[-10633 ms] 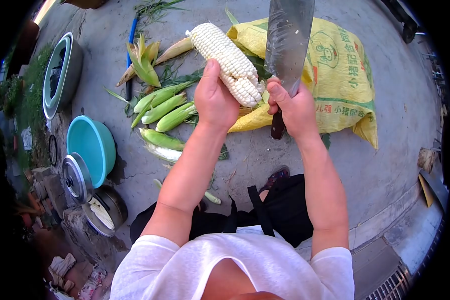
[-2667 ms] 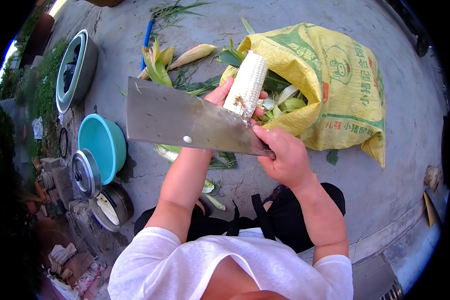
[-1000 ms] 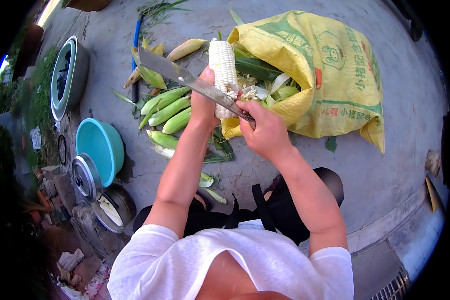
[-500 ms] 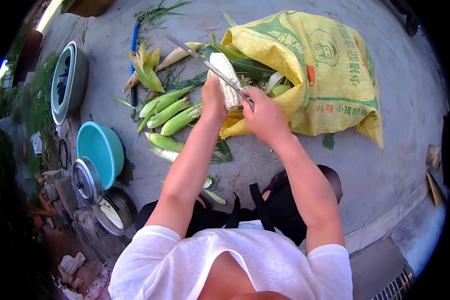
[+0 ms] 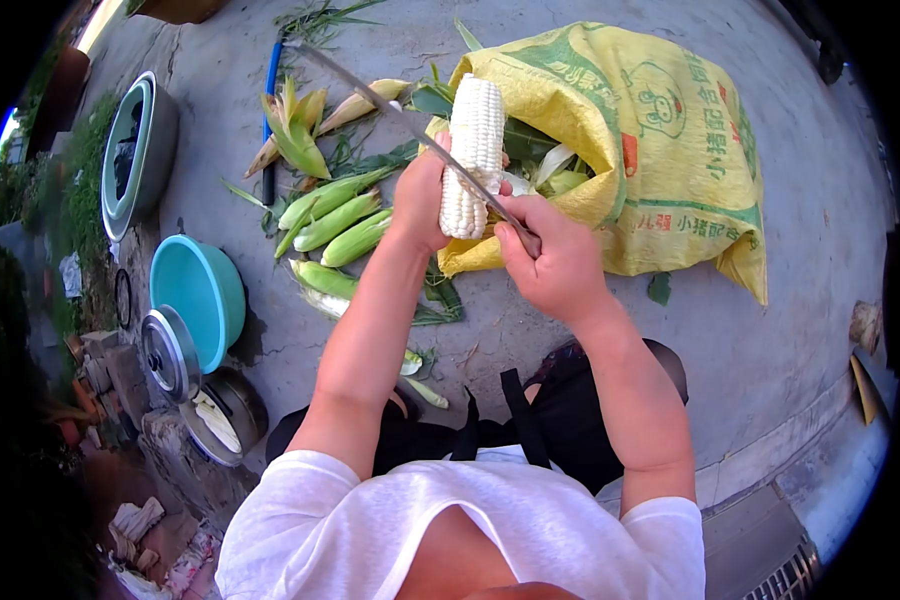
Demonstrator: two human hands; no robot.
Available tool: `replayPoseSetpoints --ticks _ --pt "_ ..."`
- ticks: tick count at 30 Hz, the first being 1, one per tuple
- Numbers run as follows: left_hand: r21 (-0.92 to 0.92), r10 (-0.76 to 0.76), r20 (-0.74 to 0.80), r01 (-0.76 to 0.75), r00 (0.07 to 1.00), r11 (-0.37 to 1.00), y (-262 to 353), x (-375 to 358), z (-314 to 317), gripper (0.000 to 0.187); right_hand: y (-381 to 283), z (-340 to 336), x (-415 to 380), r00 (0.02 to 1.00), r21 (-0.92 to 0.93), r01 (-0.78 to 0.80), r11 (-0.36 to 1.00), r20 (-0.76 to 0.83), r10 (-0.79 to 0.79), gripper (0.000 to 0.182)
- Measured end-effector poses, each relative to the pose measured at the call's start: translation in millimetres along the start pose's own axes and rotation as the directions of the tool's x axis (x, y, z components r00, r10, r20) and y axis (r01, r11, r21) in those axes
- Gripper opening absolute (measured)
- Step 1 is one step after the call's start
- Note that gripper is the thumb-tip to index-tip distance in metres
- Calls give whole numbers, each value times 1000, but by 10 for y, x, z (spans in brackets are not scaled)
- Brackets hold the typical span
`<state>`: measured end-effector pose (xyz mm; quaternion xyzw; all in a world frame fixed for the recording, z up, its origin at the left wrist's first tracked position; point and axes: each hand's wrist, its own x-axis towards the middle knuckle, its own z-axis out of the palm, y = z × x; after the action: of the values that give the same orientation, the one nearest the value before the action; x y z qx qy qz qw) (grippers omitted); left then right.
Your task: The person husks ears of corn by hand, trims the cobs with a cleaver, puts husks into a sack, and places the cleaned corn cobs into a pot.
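Note:
A husked white corn cob (image 5: pixel 477 130) stands nearly upright before me, with my left hand (image 5: pixel 422 200) wrapped round its left side. My right hand (image 5: pixel 553 255) grips the handle end of a long knife (image 5: pixel 395 112). The blade runs up and left across the front of the cob, against its lower part. Just behind the cob, the mouth of a yellow woven sack (image 5: pixel 670 150) gapes, showing husks and leaves inside. Several green corn ears (image 5: pixel 335 222) in their husks lie on the ground left of my left hand.
Peeled-back husks (image 5: pixel 298 130) and a blue-and-black rod (image 5: pixel 272 85) lie farther left. A turquoise basin (image 5: pixel 232 300), a metal lid (image 5: pixel 170 352) and a pot (image 5: pixel 245 405) holding pale corn stand at the left, with a larger tub (image 5: pixel 165 150) beyond. A drain grate (image 5: pixel 790 575) is at lower right.
The cob has come nearer and turned more upright. My right hand has moved slightly right and down with the knife, and more of the blade shows across the cob.

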<state>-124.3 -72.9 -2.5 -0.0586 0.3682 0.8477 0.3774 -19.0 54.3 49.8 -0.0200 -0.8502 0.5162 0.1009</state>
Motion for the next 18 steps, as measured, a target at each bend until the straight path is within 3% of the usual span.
replayPoseSetpoints --ticks 3,8,11,13,18 --pt "-84 -69 13 70 998 994 -5 -34 -50 56 -5 22 -25 996 -57 85 995 31 -83 26" --pt "-38 8 55 -6 998 999 -26 -68 -48 57 22 114 -47 970 -159 243 957 48 -239 41" --pt "-146 -47 -10 45 999 988 -113 -63 -58 58 71 171 -44 980 -163 197 967 46 -192 41" --pt "-12 120 -97 -122 988 992 -129 -106 19 56 43 171 -41 986 -146 168 975 41 -164 39" --pt "74 264 -157 -255 952 964 -186 -57 2 54 81 227 24 990 -146 144 979 17 -143 34"
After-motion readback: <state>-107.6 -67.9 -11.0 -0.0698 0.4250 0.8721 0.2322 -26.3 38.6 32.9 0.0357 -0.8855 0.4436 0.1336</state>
